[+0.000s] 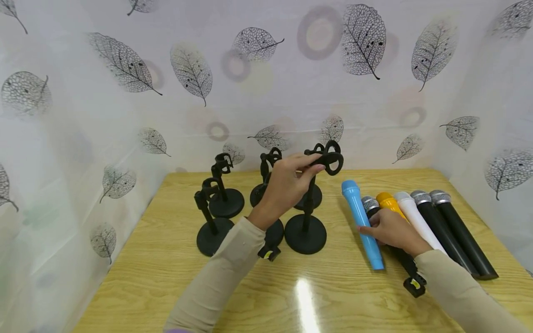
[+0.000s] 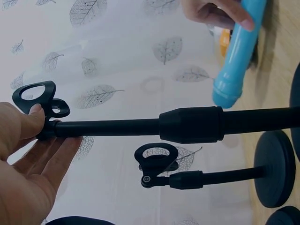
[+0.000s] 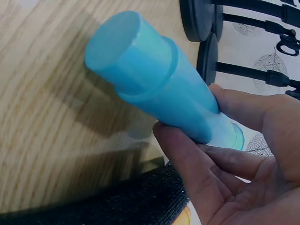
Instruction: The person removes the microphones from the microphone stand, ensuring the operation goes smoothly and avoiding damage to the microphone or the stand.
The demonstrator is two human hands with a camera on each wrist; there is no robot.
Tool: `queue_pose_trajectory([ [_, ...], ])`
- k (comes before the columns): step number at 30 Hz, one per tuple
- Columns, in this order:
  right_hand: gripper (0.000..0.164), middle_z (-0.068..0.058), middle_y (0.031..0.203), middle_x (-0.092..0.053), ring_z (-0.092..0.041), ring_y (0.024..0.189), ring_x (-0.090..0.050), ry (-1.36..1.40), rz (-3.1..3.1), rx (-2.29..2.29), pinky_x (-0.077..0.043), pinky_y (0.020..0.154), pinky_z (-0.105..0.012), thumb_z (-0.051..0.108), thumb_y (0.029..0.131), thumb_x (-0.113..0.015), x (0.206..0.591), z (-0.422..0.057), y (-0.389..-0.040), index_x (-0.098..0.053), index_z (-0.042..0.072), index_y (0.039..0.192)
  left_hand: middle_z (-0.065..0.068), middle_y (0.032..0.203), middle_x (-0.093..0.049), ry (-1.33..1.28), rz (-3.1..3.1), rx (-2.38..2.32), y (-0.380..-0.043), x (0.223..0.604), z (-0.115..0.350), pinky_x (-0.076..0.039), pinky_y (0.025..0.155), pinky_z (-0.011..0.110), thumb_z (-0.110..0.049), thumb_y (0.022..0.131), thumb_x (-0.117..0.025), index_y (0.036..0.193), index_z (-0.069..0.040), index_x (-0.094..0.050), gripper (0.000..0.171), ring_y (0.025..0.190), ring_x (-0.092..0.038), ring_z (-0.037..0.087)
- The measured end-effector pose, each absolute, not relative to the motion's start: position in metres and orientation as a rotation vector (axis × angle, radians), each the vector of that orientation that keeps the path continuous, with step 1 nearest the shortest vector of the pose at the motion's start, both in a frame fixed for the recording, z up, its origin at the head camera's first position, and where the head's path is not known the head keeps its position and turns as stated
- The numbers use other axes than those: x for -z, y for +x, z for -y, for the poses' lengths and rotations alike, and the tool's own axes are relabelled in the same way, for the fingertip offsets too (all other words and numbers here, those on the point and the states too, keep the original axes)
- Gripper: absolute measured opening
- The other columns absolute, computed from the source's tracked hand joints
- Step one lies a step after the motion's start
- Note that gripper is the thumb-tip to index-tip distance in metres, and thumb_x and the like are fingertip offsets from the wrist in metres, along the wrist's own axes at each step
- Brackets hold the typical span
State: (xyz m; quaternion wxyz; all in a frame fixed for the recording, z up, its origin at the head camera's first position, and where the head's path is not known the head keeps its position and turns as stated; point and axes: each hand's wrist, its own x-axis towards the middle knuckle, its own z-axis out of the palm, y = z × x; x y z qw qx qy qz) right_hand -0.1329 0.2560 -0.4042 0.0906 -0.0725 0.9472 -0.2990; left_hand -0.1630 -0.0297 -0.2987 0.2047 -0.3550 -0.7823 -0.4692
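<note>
My left hand (image 1: 287,185) pinches the ring-shaped clip (image 1: 333,159) at the top of a black microphone stand (image 1: 306,231). In the left wrist view, the thumb lies on the clip (image 2: 37,96) and the fingers lie under the stand's pole (image 2: 108,128). At the right, my right hand (image 1: 393,229) grips a light blue microphone (image 1: 360,217) between thumb and fingers. Close up in the right wrist view, the flat end of the blue microphone (image 3: 112,40) is tilted toward the camera, and a shadow falls on the wood beside it.
Several other black stands, among them a front-left one (image 1: 214,236) and a back-left one (image 1: 226,203), surround the held one. Right of the blue microphone lie an orange microphone (image 1: 387,201), a white one (image 1: 420,222) and several black ones (image 1: 462,231). Leaf-patterned cloth (image 1: 266,101) backs the wooden table (image 1: 137,277).
</note>
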Motion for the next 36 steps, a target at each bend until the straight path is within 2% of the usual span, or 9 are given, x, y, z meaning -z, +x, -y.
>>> queue_pose_trajectory([
  [6,0.045,0.008,0.048,-0.040,-0.009,0.044,-0.044,-0.267,-2.836,0.852,-0.038,0.043,-0.024,0.030,0.090,-0.078,0.410,-0.253,-0.133,-0.056,0.011,0.056,0.009,0.104,-0.072,-0.979,2.187,1.316,-0.162,0.298,0.030,-0.055,0.081,0.015,-0.014,0.098,-0.068,0.128,0.000,-0.069,0.032,0.087,-0.067,0.013],
  [11,0.051,0.008,0.048,-0.039,-0.008,0.043,-0.044,-0.275,-2.847,0.800,-0.036,0.042,-0.023,0.032,0.090,-0.078,0.414,-0.252,-0.134,-0.046,0.016,0.054,0.010,0.106,-0.072,-0.978,2.190,1.321,-0.161,0.297,0.030,-0.054,0.081,0.015,-0.014,0.098,-0.068,0.128,0.000,-0.068,0.033,0.087,-0.067,0.014],
  [21,0.053,0.007,0.051,-0.033,-0.008,0.044,-0.035,-0.248,-2.869,0.736,-0.029,0.045,-0.021,0.034,0.090,-0.078,0.414,-0.249,-0.136,-0.042,0.017,0.055,0.009,0.109,-0.072,-0.977,2.191,1.347,-0.160,0.298,0.031,-0.054,0.082,0.015,-0.015,0.099,-0.067,0.134,-0.002,-0.065,0.037,0.090,-0.068,0.013],
  [27,0.051,0.006,0.050,-0.036,-0.008,0.044,-0.037,-0.244,-2.865,0.728,-0.031,0.045,-0.023,0.035,0.089,-0.079,0.411,-0.247,-0.134,-0.046,0.016,0.055,0.012,0.120,-0.071,-0.950,2.223,1.369,-0.157,0.301,0.035,-0.053,0.089,0.016,-0.016,0.100,-0.067,0.143,-0.003,-0.056,0.046,0.104,-0.070,0.016],
  [32,0.053,0.007,0.050,-0.035,-0.009,0.045,-0.035,-0.267,-2.902,0.705,-0.029,0.046,-0.023,0.035,0.089,-0.079,0.404,-0.249,-0.135,-0.043,0.017,0.054,0.014,0.142,-0.058,-0.955,2.260,1.352,-0.143,0.304,0.043,-0.047,0.102,0.021,-0.017,0.099,-0.068,0.147,-0.001,-0.050,0.053,0.126,-0.061,0.023],
  [34,0.048,0.006,0.051,-0.041,-0.010,0.047,-0.039,-0.278,-2.911,0.701,-0.032,0.046,-0.024,0.034,0.089,-0.079,0.398,-0.251,-0.135,-0.052,0.011,0.056,0.014,0.147,-0.054,-0.939,2.282,1.333,-0.136,0.307,0.047,-0.046,0.104,0.023,-0.018,0.099,-0.068,0.149,-0.002,-0.048,0.056,0.130,-0.057,0.023],
  [36,0.041,0.004,0.056,-0.051,-0.011,0.050,-0.047,-0.286,-2.911,0.690,-0.039,0.047,-0.026,0.033,0.089,-0.079,0.393,-0.252,-0.136,-0.065,0.002,0.067,0.014,0.147,-0.053,-0.919,2.305,1.306,-0.128,0.310,0.051,-0.047,0.105,0.026,-0.019,0.099,-0.069,0.150,-0.002,-0.046,0.058,0.131,-0.056,0.024],
])
